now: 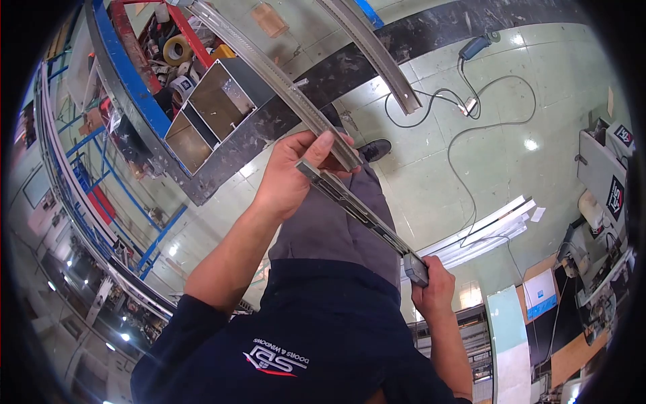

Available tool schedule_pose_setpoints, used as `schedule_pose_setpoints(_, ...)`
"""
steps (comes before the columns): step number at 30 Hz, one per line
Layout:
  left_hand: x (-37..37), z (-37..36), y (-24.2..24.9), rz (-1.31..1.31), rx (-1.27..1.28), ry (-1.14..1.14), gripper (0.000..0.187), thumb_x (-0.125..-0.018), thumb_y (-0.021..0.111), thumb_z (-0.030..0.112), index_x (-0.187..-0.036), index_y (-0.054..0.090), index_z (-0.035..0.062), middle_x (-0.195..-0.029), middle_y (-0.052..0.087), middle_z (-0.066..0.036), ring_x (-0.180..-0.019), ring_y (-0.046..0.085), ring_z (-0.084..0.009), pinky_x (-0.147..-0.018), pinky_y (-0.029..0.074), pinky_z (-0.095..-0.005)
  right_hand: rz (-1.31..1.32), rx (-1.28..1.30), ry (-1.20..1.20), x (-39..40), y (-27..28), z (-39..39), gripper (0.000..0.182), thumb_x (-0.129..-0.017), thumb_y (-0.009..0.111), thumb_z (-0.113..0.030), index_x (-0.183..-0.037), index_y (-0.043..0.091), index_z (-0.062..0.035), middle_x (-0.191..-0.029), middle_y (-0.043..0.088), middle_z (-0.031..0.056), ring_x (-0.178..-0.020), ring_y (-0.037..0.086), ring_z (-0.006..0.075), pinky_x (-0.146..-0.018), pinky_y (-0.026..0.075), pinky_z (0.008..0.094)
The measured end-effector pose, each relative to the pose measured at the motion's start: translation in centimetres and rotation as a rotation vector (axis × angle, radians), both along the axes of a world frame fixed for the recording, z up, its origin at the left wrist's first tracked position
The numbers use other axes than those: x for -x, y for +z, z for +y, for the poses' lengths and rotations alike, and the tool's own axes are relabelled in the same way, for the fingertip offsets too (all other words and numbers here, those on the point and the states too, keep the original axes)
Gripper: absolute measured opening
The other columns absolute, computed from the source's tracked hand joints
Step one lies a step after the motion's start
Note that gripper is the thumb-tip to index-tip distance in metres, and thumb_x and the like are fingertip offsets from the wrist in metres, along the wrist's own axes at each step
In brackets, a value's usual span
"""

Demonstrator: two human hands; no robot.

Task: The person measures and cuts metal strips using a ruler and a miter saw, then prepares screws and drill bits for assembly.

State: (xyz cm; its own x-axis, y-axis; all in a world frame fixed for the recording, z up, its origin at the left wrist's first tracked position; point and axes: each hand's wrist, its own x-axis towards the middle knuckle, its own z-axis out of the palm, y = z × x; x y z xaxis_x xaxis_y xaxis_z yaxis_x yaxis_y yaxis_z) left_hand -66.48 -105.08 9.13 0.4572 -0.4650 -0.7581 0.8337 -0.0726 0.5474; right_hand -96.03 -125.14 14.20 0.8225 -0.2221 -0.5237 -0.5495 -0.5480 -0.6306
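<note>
A long grey metal rail [269,67] runs from the top of the view down to my left hand [293,178]. That hand is closed around the rail's near end and also pinches the tip of a long narrow tool [356,212] against it, thumb on top. The tool, a flat dark bar that looks like a file, slants down to the right to a grey handle [415,269]. My right hand [434,289] grips that handle. Below the tool are my grey trousers and navy shirt.
A second metal rail [380,54] lies on the green floor. A blue power tool [476,46] with a looping cable sits at the upper right. At left stand a blue-framed bench [145,101], metal boxes [205,114] and tape rolls [177,49]. White profiles [488,232] lie right.
</note>
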Motion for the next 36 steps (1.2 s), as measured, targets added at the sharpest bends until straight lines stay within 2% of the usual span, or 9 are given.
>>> schedule_pose_setpoints(5,0.0,1.0,-0.2,0.085,0.169,0.072,0.045,-0.112,0.048,0.036,-0.128,0.062,-0.0046,-0.124,0.069,-0.018,-0.112,0.072,-0.0295,-0.095,0.061,-0.0430,0.108,0.001,-0.050,1.8,0.7,-0.4,0.028,-0.084,0.071,-0.002,-0.109,0.057,-0.0025,-0.084,0.066,0.0215,-0.075,0.066,0.0471,-0.065,0.053,0.0485)
schedule_pose_setpoints(8,1.1,1.0,-0.6,-0.058,0.148,-0.029,0.043,-0.111,0.051,0.032,-0.132,0.059,-0.0037,-0.128,0.068,-0.016,-0.115,0.070,-0.0286,-0.098,0.059,-0.0432,0.159,0.000,-0.059,2.1,0.7,-0.9,0.027,-0.086,0.070,-0.002,-0.109,0.057,-0.0024,-0.084,0.066,0.0225,-0.076,0.066,0.0477,-0.066,0.053,0.0485)
schedule_pose_setpoints(11,1.2,0.6,-0.1,-0.145,0.134,-0.076,0.039,-0.109,0.056,0.027,-0.132,0.060,-0.0039,-0.128,0.068,-0.015,-0.117,0.070,-0.0278,-0.098,0.059,-0.0433,0.173,0.001,-0.059,2.0,0.7,-1.0,0.026,-0.087,0.070,-0.002,-0.109,0.057,-0.0024,-0.083,0.066,0.0228,-0.077,0.066,0.0474,-0.067,0.053,0.0479)
schedule_pose_setpoints(17,1.7,0.3,-0.5,-0.122,0.128,-0.006,0.031,-0.103,0.067,0.015,-0.127,0.064,-0.0038,-0.124,0.070,-0.013,-0.114,0.070,-0.0249,-0.099,0.059,-0.0427,0.219,-0.028,-0.080,2.0,0.8,-1.1,0.024,-0.089,0.070,-0.003,-0.109,0.057,-0.0020,-0.083,0.067,0.0227,-0.077,0.067,0.0472,-0.067,0.053,0.0472)
schedule_pose_setpoints(26,2.0,0.0,-0.4,-0.171,0.067,0.004,0.025,-0.102,0.066,0.010,-0.125,0.065,-0.0019,-0.120,0.071,-0.012,-0.109,0.070,-0.0202,-0.099,0.059,-0.0413,0.218,0.010,-0.060,1.7,0.4,-1.4,0.024,-0.089,0.071,-0.004,-0.108,0.057,-0.0022,-0.084,0.067,0.0229,-0.077,0.066,0.0475,-0.067,0.053,0.0476)
schedule_pose_setpoints(32,2.1,-0.2,-0.4,-0.255,-0.024,-0.043,0.023,-0.101,0.071,0.016,-0.118,0.069,0.0006,-0.108,0.073,-0.005,-0.098,0.066,-0.0114,-0.089,0.053,-0.0270,0.231,-0.012,-0.061,1.8,-0.1,-1.3,0.024,-0.089,0.070,-0.004,-0.108,0.056,-0.0025,-0.084,0.066,0.0230,-0.078,0.066,0.0478,-0.067,0.053,0.0482)
schedule_pose_setpoints(36,2.1,-0.6,0.3,-0.238,-0.066,-0.026,0.023,-0.100,0.073,0.018,-0.115,0.071,0.0009,-0.103,0.073,-0.002,-0.096,0.064,-0.0080,-0.088,0.049,-0.0245,0.226,-0.046,-0.061,1.6,-0.1,-1.6,0.026,-0.089,0.072,-0.005,-0.109,0.055,-0.0023,-0.083,0.066,0.0217,-0.077,0.066,0.0458,-0.067,0.052,0.0456)
